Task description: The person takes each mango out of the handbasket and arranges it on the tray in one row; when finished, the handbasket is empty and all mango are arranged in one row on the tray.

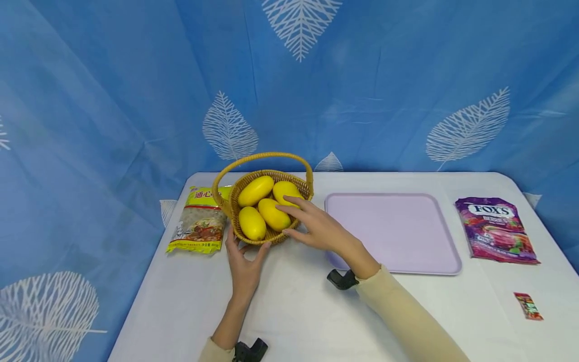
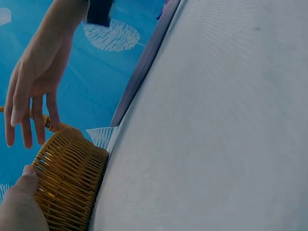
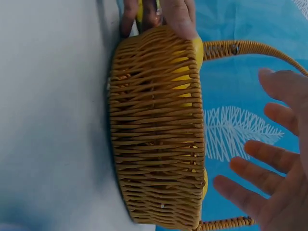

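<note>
A brown wicker basket (image 1: 289, 177) with an arched handle (image 1: 262, 156) stands at the back left of the table, holding several smooth yellow fruits (image 1: 256, 191) that look like mangoes. My left hand (image 1: 244, 269) grips the basket's near left side, its thumb (image 2: 28, 180) at the rim and its fingers round the side. Over the basket's right part reaches my right hand (image 1: 316, 226), fingers spread and slightly bent above the fruits, overlapping the right-hand ones in the head view. Nothing is held in it; in the right wrist view its fingers stand apart from the rim.
Left of the basket lies a yellow-and-clear food bag (image 1: 199, 221), partly behind it. A lilac tray (image 1: 393, 231) lies to the right, under my right forearm in the head view. Farther right are a purple FOX'S candy bag (image 1: 495, 229) and a small red wrapped candy (image 1: 528, 305).
</note>
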Tool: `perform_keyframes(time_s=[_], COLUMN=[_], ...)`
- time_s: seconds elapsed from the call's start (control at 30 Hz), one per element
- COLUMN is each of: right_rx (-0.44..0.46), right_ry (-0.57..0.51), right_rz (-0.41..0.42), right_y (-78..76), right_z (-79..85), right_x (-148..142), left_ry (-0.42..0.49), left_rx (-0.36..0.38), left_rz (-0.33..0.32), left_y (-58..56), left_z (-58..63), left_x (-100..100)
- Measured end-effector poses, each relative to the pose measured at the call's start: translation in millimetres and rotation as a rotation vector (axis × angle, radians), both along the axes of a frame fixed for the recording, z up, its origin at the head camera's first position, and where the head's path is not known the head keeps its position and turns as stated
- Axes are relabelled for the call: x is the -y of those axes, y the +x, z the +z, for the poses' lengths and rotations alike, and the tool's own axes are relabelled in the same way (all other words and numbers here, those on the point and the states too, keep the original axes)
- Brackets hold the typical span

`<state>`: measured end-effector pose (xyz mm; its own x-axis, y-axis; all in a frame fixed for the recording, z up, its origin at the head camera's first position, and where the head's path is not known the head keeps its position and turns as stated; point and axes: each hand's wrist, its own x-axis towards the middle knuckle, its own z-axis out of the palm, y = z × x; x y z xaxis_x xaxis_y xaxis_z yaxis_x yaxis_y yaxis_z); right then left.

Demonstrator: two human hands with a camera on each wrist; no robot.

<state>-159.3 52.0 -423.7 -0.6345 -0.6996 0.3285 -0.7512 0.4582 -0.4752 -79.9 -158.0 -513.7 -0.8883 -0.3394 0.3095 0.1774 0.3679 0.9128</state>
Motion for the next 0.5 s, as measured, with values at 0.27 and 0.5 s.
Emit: perform_keyframes(time_s=[0.27, 0.5], right_rx=[0.232, 0.283], right_ry=[0.079, 0.136], right_rz=[0.008, 0.012], right_y=[-23.2, -31.8], right_z=[3.2, 0.2], right_x=[21, 38], left_ry=[0.007, 0.001], left_rx=[-0.002, 0.005], left_rz=[0.003, 0.016], left_y=[-0.8, 0.2], left_z=[-2.0, 0.2], left_x=[1, 0])
